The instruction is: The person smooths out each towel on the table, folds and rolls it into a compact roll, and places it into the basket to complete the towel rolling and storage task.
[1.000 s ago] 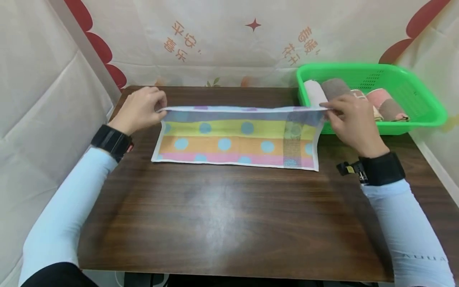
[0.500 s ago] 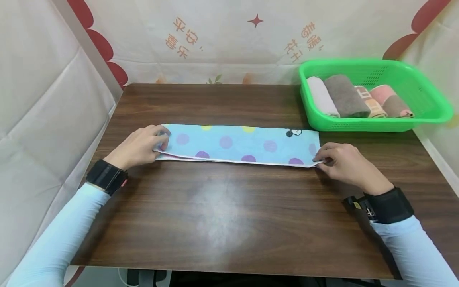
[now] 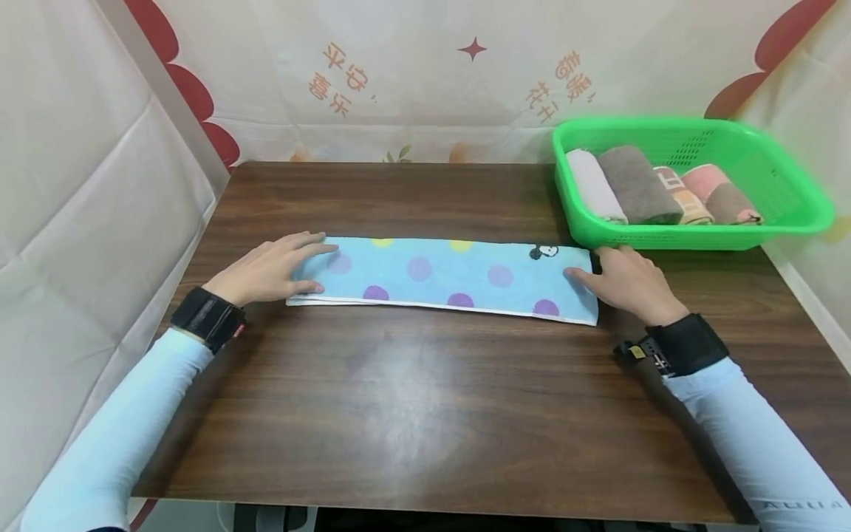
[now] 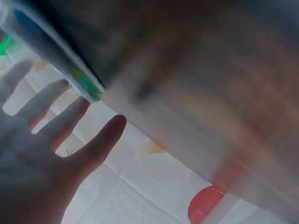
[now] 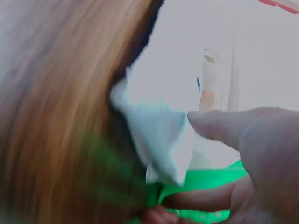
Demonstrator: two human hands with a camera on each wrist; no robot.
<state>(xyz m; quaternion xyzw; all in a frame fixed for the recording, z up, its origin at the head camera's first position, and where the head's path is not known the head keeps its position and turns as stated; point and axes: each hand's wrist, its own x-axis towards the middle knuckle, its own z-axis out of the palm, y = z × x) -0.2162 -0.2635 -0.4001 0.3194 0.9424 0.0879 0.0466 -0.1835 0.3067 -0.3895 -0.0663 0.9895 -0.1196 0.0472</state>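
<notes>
A light blue towel (image 3: 445,275) with purple and yellow dots lies folded into a long strip across the table, a small cartoon figure near its upper right corner. Over its left end my left hand (image 3: 266,270) is spread, fingers straight; in the left wrist view the fingers (image 4: 100,140) reach toward the towel's folded edge (image 4: 84,81). My right hand (image 3: 630,287) is at the right end, its thumb extended over the towel and its other fingers beyond the end. The right wrist view shows that thumb (image 5: 217,123) against the pale cloth (image 5: 159,126), with the fingers apart from it.
A green plastic basket (image 3: 791,222) stands at the back right, just behind my right hand. Several rolled towels (image 3: 638,188) in white, grey, beige and pink lie in it. The brown wooden table (image 3: 399,414) extends toward me; a pale printed curtain (image 3: 412,89) hangs behind.
The towel's raised far edge came down toward me, turning the striped side under and the blue dotted side up. Both hands then let go of the near corners and spread their fingers.
</notes>
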